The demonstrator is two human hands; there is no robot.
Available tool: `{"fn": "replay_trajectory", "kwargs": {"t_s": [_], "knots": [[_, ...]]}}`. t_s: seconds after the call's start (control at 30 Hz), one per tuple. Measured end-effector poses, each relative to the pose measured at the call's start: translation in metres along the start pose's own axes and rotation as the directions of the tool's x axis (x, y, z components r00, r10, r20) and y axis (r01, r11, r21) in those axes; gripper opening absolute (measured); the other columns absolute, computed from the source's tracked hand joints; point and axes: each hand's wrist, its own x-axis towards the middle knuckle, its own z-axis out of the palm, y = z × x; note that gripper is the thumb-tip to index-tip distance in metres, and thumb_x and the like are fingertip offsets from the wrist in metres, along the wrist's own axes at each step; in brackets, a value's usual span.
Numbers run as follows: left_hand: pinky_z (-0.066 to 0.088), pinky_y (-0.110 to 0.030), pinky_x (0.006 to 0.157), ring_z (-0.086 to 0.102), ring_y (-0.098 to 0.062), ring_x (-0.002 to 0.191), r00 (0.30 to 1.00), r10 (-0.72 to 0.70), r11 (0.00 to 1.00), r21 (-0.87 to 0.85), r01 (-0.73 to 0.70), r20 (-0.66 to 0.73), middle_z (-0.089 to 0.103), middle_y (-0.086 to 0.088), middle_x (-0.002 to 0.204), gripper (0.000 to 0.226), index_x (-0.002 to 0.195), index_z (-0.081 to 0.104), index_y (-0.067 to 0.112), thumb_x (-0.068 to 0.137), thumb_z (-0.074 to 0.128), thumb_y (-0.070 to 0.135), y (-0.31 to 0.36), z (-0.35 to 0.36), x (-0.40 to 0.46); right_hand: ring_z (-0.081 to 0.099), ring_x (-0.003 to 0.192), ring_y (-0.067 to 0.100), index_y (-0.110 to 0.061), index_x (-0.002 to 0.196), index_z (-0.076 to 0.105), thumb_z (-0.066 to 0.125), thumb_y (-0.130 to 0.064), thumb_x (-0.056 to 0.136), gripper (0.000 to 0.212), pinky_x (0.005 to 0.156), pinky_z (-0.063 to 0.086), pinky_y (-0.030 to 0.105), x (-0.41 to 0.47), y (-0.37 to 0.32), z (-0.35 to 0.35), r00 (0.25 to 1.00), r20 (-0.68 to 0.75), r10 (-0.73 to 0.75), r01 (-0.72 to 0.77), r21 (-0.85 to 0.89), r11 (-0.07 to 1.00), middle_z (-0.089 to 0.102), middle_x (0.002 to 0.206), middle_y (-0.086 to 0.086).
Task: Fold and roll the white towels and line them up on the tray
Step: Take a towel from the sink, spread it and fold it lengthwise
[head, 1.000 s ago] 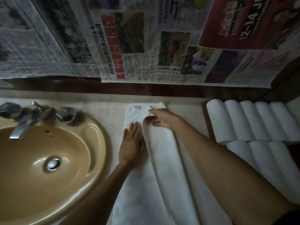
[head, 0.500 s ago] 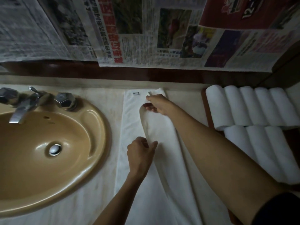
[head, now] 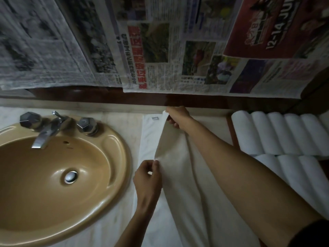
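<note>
While the white towel (head: 179,184) lies stretched lengthwise on the desk (head: 121,120) just beside the tan sink (head: 53,175), on its tray side, both hands have a long edge of it lifted. From the head view, the right hand (head: 176,115) pinches the far corner, on the side of the towel away from the sink's faucet (head: 46,132), fingers curled round the cloth. The left hand (head: 147,173) pinches the same edge partway down, level with the sink's drain, thumb and fingers closed on the fabric. Between the two the flap sags in a soft curve, so I'd judge it light, limp and not slippery: it will droop wherever it isn't held. Gripping at the corner and mid-edge looks right for keeping the fold line straight. Beyond the towel from the sink, rolled towels (head: 277,132) sit side by side in two rows on the tray (head: 231,132), the nearer row seemingly with room left.
</note>
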Motion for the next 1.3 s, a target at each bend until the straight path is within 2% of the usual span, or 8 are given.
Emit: {"fn": "replay_trajectory", "kwargs": {"t_s": [0.17, 0.23, 0.33, 0.5, 0.63, 0.87, 1.1, 1.3], "knots": [[0.041, -0.03, 0.058, 0.058, -0.019, 0.067, 0.989, -0.068, 0.996, 0.045, 0.075, -0.132, 0.062, 0.001, 0.069, 0.026, 0.075, 0.063, 0.012, 0.096, 0.055, 0.025, -0.012, -0.009, 0.022, 0.066, 0.065, 0.025, -0.005, 0.099, 0.065, 0.055, -0.044, 0.095, 0.04, 0.054, 0.054, 0.029, 0.005, 0.019, 0.024, 0.991, 0.081, 0.107, -0.12, 0.18, 0.976, 0.07, 0.091, 0.013], [0.04, -0.028, 0.056, 0.058, -0.02, 0.064, 0.988, -0.097, 0.99, 0.088, 0.108, -0.116, 0.061, 0.003, 0.065, 0.025, 0.072, 0.064, 0.013, 0.094, 0.057, 0.024, -0.018, -0.012, 0.031, 0.068, 0.079, 0.027, -0.004, 0.098, 0.064, 0.054, -0.03, 0.095, 0.028, 0.069, 0.06, 0.037, 0.007, 0.031, 0.026, 0.999, -0.019, -0.043, 0.041, -0.067, 0.997, 0.069, 0.103, 0.015], [0.043, -0.028, 0.056, 0.061, -0.014, 0.066, 0.99, -0.076, 0.988, 0.124, 0.09, -0.115, 0.066, 0.002, 0.068, 0.019, 0.074, 0.068, 0.016, 0.091, 0.061, 0.02, -0.02, -0.016, 0.035, 0.054, 0.117, 0.028, -0.006, 0.117, 0.06, 0.054, -0.006, 0.09, 0.028, 0.098, 0.041, 0.033, 0.01, 0.043, 0.02, 0.915, 0.006, -0.403, 0.346, -0.525, 0.778, 0.055, 0.13, 0.011], [0.044, -0.023, 0.062, 0.063, -0.009, 0.073, 0.993, -0.009, 0.984, 0.174, 0.029, -0.116, 0.067, 0.008, 0.073, 0.014, 0.081, 0.07, 0.018, 0.092, 0.066, 0.027, -0.018, -0.016, 0.037, 0.039, 0.134, 0.026, -0.011, 0.141, 0.045, 0.049, -0.007, 0.099, 0.043, 0.109, 0.034, 0.038, 0.015, 0.041, 0.015, 0.851, 0.223, -0.475, 0.484, -0.684, 0.546, 0.039, 0.15, 0.004], [0.036, -0.003, 0.057, 0.056, 0.004, 0.068, 0.994, 0.038, 0.97, 0.243, -0.011, -0.105, 0.066, 0.01, 0.076, 0.018, 0.091, 0.073, 0.015, 0.092, 0.067, 0.032, -0.01, -0.014, 0.05, 0.048, 0.125, 0.026, -0.008, 0.133, 0.051, 0.048, -0.007, 0.1, 0.033, 0.101, 0.038, 0.03, 0.031, 0.042, 0.015, 0.862, 0.216, -0.459, 0.462, -0.707, 0.535, 0.045, 0.139, 0.004], [0.038, -0.024, 0.071, 0.059, -0.012, 0.074, 0.995, 0.069, 0.94, 0.338, -0.039, -0.076, 0.074, -0.005, 0.091, 0.028, 0.105, 0.074, 0.01, 0.096, 0.062, 0.033, -0.005, -0.011, 0.067, 0.053, 0.113, 0.029, -0.012, 0.116, 0.055, 0.055, -0.006, 0.097, 0.02, 0.091, 0.045, 0.035, 0.04, 0.038, 0.01, 0.877, 0.221, -0.426, 0.445, -0.708, 0.548, 0.048, 0.131, 0.01], [0.04, -0.026, 0.066, 0.061, -0.015, 0.073, 0.991, 0.122, 0.923, 0.374, -0.095, -0.051, 0.073, -0.005, 0.088, 0.022, 0.101, 0.071, 0.008, 0.098, 0.057, 0.025, -0.006, -0.008, 0.069, 0.048, 0.127, 0.033, -0.007, 0.14, 0.043, 0.053, -0.014, 0.101, 0.041, 0.103, 0.045, 0.042, 0.046, 0.027, 0.006, 0.913, 0.276, -0.3, 0.396, -0.773, 0.496, 0.042, 0.142, 0.016], [0.038, -0.034, 0.053, 0.057, -0.022, 0.057, 0.958, 0.284, 0.887, 0.387, -0.251, -0.03, 0.065, 0.0, 0.07, 0.015, 0.091, 0.059, 0.013, 0.1, 0.052, 0.024, -0.006, -0.004, 0.068, 0.054, 0.115, 0.038, -0.01, 0.135, 0.049, 0.049, -0.027, 0.104, 0.036, 0.074, 0.054, 0.039, 0.044, 0.017, -0.001, 0.918, 0.273, -0.288, 0.39, -0.753, 0.53, 0.045, 0.134, 0.018]]}}
